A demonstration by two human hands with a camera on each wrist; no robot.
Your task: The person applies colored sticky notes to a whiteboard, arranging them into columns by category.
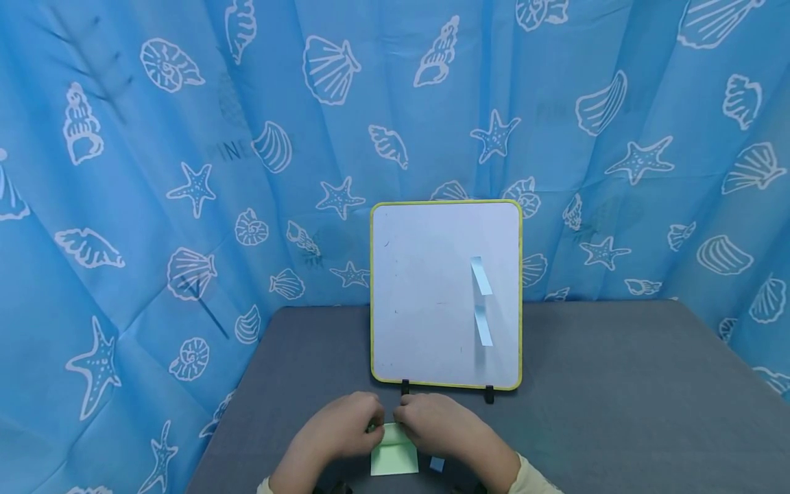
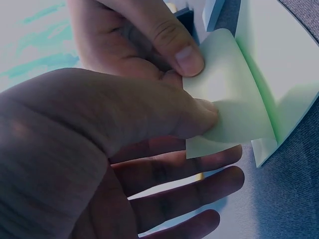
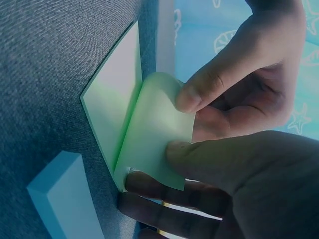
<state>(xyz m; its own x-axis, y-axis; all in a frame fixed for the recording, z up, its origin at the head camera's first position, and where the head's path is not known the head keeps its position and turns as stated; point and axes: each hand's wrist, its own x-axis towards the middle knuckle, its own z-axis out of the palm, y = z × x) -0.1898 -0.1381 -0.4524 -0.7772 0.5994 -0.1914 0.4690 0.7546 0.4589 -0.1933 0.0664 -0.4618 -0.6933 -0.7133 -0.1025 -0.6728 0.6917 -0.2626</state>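
A pale green sticky note pad (image 1: 394, 464) lies on the table in front of the whiteboard. Its top sheet (image 2: 224, 94) is lifted and bends back in a curl, still joined to the pad along one edge. My left hand (image 1: 350, 427) pinches the sheet's raised edge between thumb and fingers. At the same edge, close beside it, my right hand (image 1: 435, 422) also pinches the sheet, thumb on top. In the right wrist view, the right hand's other fingers extend beneath the sheet, near the pad's corner.
A small blue sticky pad (image 1: 437, 464) lies just right of the green one. Behind the hands a yellow-framed whiteboard (image 1: 426, 274) stands on black feet (image 1: 489, 394). Two light blue strips (image 1: 481, 276) are stuck on its right half. A shell-patterned blue curtain (image 1: 370, 103) hangs behind.
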